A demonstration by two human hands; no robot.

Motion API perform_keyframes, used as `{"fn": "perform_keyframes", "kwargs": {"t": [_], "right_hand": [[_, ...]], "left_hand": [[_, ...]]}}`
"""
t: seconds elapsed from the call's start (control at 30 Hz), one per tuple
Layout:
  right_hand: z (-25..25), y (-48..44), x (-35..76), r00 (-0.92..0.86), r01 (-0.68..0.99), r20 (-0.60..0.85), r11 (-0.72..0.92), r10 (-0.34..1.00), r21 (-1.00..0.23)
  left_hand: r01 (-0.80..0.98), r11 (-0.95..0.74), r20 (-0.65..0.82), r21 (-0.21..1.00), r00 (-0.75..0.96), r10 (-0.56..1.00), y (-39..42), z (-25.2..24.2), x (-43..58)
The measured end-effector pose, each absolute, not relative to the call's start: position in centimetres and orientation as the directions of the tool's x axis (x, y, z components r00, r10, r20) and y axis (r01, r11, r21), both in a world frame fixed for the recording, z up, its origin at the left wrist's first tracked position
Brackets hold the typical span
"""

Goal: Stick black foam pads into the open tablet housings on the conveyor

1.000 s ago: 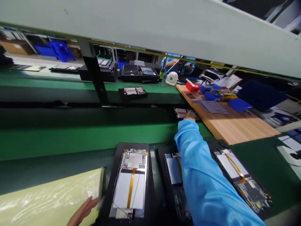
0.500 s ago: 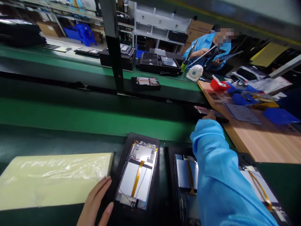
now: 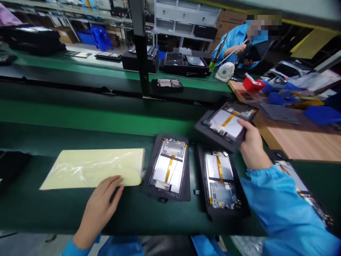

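Opened device (image 3: 223,120) above green bench (image 3: 165,220), wooden board (image 3: 306,137) beside, perhaps cartons (image 3: 230,17) behind

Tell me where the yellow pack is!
In the head view, the yellow pack lies on the green table left of centre, by the left hand, beside an open tablet.

near bench (image 3: 160,218): dark green top, running across the front
its left edge: a black item (image 3: 12,169), perhaps another tray, cut off and blurred
left of centre: a yellow pack (image 3: 90,167), lying flat
centre: a first black tray (image 3: 185,191), just beside the pack
right of centre: a second black tray (image 3: 243,210); a small piece (image 3: 196,192) lies between the two
farther right: a third black tray (image 3: 277,155), partly hidden
wooden top (image 3: 306,137): carries a red box (image 3: 253,85), a blue bin (image 3: 282,98), a grey sheet (image 3: 279,113)
far bench (image 3: 106,69): green, carries a white fan (image 3: 225,72)
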State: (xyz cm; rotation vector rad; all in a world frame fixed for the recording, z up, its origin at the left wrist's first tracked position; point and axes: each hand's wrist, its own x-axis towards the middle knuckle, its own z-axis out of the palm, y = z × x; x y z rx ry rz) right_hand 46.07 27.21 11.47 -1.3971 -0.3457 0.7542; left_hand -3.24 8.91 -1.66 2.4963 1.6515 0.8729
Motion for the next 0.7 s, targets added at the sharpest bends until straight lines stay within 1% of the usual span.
{"fn": "perform_keyframes", "kwargs": {"t": [0.07,0.13,0.23,0.3,0.4,0.5,0.6,0.7], "right_hand": [[10.3,23.2,42.7,0.581,-0.327,-0.332,-0.16,0.743,-0.931],[8.8,19.8,39.0,0.448,-0.335,-0.409,-0.275,0.795,-0.901],[6.3,16.8,34.3,0.288,-0.313,-0.468,-0.38,0.835,-0.871],[5.1,16.1,32.2,0.232,-0.294,-0.481,-0.41,0.846,-0.863],[4.5,16.5,30.8,0.191,-0.27,-0.482,-0.426,0.855,-0.863],[5.2,17.4,30.6,0.173,-0.242,-0.479,-0.434,0.861,-0.868],[6.0,18.1,30.6,0.202,-0.196,-0.447,-0.411,0.872,-0.89],[6.2,18.0,30.1,0.254,-0.108,-0.383,-0.367,0.888,-0.924]], "left_hand": [[0.828,-0.497,0.446,0.259,0.354,0.822,9.2,-2.8,-3.9],[0.804,-0.543,0.437,0.245,0.408,0.802,9.8,-3.6,-4.6],[0.784,-0.567,0.406,0.253,0.446,0.798,10.7,-4.0,-5.6],[0.769,-0.579,0.375,0.272,0.469,0.799,11.5,-3.8,-6.3],[0.733,-0.603,0.361,0.316,0.494,0.791,12.5,-3.5,-7.4],[0.692,-0.624,0.386,0.364,0.498,0.777,13.7,-3.9,-8.1],[0.643,-0.652,0.413,0.403,0.508,0.756,15.0,-4.4,-7.9],[0.627,-0.642,0.412,0.442,0.493,0.766,15.0,-3.9,-7.4]]}}
